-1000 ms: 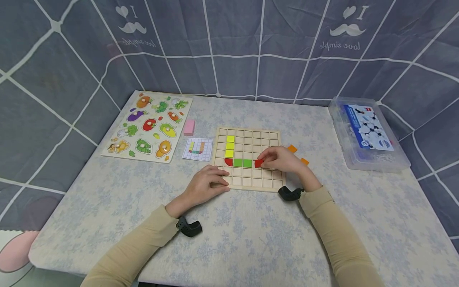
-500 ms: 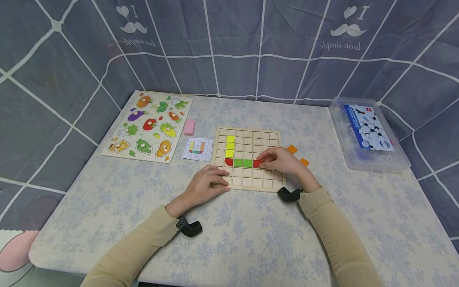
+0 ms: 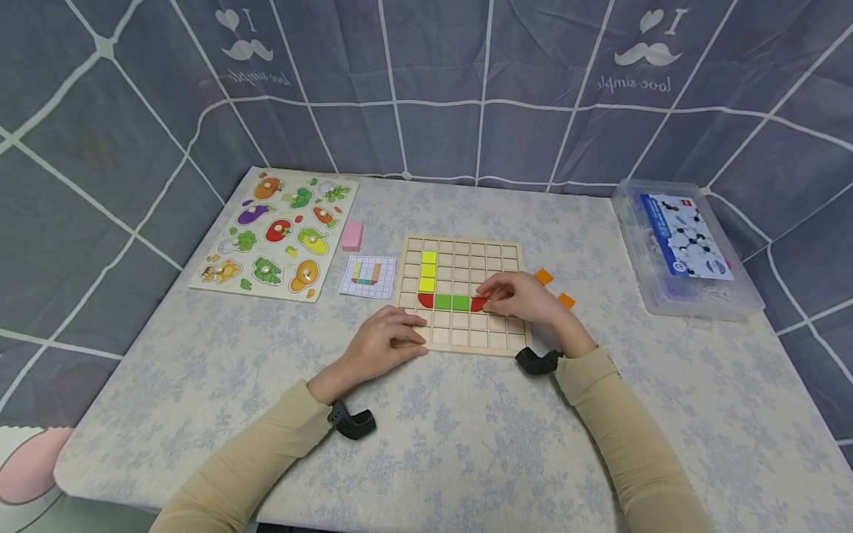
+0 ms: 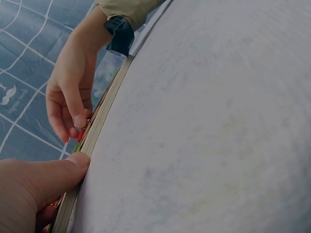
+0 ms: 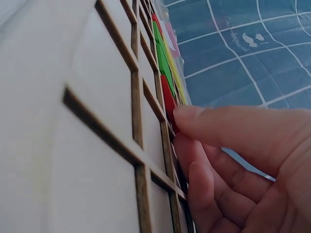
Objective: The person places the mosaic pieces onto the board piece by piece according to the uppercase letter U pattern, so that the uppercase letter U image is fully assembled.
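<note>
A wooden grid board [image 3: 460, 338] lies mid-table. On it stand a column of yellow square tiles [image 3: 427, 272], a rounded red tile [image 3: 425, 300] below them and two green tiles [image 3: 451, 303] in a row. My right hand [image 3: 516, 295] pinches another red tile [image 3: 477, 303] in the cell right of the green ones; fingertips partly cover it. In the right wrist view, thumb and forefinger meet at that red tile [image 5: 167, 94], low at the grid. My left hand [image 3: 383, 342] rests on the board's front left corner, its thumb [image 4: 73, 167] against the edge.
Two orange tiles [image 3: 566, 300] lie right of the board. At its left are a printed pattern card [image 3: 368, 278], a pink block [image 3: 352, 236] and a vegetable puzzle board [image 3: 285, 255]. A clear plastic box [image 3: 689, 255] stands back right, before the grey curtain.
The red tile in my right hand has shifted slightly left and settled into line with the green tiles. My left hand has stayed on the board's corner.
</note>
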`<control>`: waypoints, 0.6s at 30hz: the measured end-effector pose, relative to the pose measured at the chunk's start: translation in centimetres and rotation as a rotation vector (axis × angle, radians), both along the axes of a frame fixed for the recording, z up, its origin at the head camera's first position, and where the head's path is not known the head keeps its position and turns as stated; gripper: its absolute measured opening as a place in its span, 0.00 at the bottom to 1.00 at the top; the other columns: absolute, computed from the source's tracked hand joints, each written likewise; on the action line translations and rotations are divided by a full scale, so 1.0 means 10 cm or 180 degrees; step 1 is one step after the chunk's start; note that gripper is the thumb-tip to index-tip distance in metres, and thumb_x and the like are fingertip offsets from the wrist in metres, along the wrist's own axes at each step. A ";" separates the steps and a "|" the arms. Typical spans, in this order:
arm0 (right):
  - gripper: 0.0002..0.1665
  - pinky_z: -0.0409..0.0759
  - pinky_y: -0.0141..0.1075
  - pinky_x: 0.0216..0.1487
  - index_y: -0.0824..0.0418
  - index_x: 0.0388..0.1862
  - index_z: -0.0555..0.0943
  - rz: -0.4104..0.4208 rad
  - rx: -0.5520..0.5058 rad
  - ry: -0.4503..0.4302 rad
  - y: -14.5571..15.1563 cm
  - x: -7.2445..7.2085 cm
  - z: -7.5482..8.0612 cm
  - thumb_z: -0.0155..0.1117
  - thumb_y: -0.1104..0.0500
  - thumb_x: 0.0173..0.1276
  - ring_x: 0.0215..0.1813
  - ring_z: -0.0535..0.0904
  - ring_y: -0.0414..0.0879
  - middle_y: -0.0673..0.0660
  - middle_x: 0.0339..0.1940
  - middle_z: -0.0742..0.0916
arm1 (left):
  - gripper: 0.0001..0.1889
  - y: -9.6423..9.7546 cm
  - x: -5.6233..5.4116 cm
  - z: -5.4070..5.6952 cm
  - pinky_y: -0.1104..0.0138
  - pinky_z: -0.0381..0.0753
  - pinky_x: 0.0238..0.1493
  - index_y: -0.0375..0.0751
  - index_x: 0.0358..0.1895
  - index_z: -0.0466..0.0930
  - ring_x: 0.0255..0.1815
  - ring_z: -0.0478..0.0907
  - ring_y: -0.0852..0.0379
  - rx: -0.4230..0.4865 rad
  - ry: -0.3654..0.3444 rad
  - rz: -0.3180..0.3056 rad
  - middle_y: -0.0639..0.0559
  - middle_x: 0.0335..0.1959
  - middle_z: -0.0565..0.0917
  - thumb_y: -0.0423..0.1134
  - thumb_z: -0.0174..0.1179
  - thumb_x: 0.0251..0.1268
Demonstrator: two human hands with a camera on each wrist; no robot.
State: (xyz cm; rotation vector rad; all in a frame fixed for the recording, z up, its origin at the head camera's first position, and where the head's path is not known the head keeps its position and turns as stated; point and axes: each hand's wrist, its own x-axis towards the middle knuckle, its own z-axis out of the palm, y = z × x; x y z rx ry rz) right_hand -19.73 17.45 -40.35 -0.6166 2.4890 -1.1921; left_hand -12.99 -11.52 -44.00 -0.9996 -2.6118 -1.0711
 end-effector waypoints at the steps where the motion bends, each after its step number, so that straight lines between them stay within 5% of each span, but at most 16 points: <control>1: 0.15 0.78 0.40 0.40 0.62 0.48 0.82 -0.0007 -0.0011 0.0004 0.00 0.00 0.00 0.67 0.64 0.61 0.38 0.80 0.46 0.55 0.39 0.85 | 0.05 0.00 0.00 0.00 0.62 0.72 0.54 0.44 0.31 0.88 0.50 0.74 0.54 0.0001 0.0000 -0.0001 0.52 0.46 0.84 0.40 0.71 0.51; 18: 0.13 0.77 0.39 0.37 0.60 0.46 0.82 -0.0084 0.0083 0.0174 -0.04 0.02 -0.03 0.67 0.62 0.62 0.36 0.79 0.45 0.53 0.36 0.83 | 0.05 0.00 0.02 0.03 0.63 0.73 0.52 0.45 0.31 0.88 0.49 0.74 0.55 0.0005 -0.0037 0.0020 0.52 0.47 0.84 0.40 0.71 0.52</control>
